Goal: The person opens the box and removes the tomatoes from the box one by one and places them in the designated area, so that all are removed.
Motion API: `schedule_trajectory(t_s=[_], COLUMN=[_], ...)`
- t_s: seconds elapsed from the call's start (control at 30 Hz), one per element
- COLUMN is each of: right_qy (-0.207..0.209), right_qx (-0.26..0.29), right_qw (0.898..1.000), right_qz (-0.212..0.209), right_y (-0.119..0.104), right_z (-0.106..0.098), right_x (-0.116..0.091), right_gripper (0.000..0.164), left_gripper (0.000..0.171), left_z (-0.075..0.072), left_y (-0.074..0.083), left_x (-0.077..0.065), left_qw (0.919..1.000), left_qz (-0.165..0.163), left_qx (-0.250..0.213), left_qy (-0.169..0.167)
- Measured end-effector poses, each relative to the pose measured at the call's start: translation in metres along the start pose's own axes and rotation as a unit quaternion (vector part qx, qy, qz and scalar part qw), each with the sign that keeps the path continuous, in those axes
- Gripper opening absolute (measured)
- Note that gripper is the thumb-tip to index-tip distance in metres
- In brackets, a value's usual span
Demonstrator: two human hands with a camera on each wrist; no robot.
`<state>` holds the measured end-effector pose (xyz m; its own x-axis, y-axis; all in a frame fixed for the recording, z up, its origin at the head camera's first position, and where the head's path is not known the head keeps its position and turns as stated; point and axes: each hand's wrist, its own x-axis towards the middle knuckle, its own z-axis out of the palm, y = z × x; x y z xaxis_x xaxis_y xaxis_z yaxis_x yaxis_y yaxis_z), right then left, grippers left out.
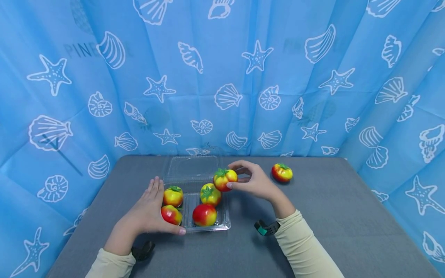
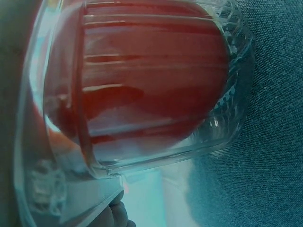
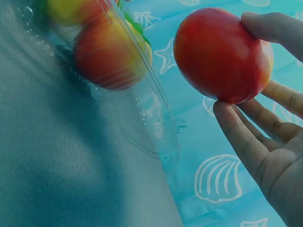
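My right hand (image 1: 255, 180) pinches a red and yellow toy tomato (image 1: 225, 180) with a green leafy top between thumb and fingertips, above the right back part of a clear plastic box (image 1: 218, 227). In the right wrist view the tomato's smooth red underside (image 3: 218, 56) faces the camera. Several like tomatoes lie in the box: two on the left (image 1: 172, 196), two on the right (image 1: 204, 215). Along the box's left side rests my left hand (image 1: 146, 210), fingers straight and thumb stretched along the front edge. The left wrist view shows a red tomato (image 2: 156, 71) through the ribbed clear wall.
The box's clear lid (image 1: 193, 166) lies folded back behind it. One more toy tomato (image 1: 282, 173) sits on the grey table (image 1: 330, 216), to the right of my right hand. A blue curtain (image 1: 208, 77) with white shells hangs behind the table.
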<state>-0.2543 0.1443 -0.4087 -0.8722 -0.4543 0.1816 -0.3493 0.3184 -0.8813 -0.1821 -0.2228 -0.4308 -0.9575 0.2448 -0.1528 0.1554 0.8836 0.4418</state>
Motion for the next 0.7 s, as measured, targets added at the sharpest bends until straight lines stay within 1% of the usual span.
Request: schedule_trajectory(t_s=[0.1, 0.33, 0.5, 0.7], right_qy=[0.010, 0.038, 0.050, 0.076], right_qx=[0.002, -0.021, -0.024, -0.041], right_qw=[1.000, 0.999, 0.998, 0.995], right_qz=[0.003, 0.011, 0.025, 0.056], right_y=[0.002, 0.008, 0.015, 0.025], right_z=[-0.002, -0.006, -0.008, -0.010], right_x=[0.000, 0.000, 0.001, 0.002], right_gripper=[0.051, 0.051, 0.052, 0.052], left_gripper=[0.163, 0.162, 0.162, 0.162], left_z=[0.000, -0.001, -0.001, -0.001], left_y=[0.000, 0.000, 0.000, 0.001], left_x=[0.000, -0.001, -0.001, -0.002], left_qw=[1.0000, 1.0000, 1.0000, 1.0000], left_qz=[0.001, 0.005, 0.008, 0.008], left_qx=[-0.001, -0.003, -0.002, -0.002], left_qy=[0.001, 0.001, 0.003, 0.005])
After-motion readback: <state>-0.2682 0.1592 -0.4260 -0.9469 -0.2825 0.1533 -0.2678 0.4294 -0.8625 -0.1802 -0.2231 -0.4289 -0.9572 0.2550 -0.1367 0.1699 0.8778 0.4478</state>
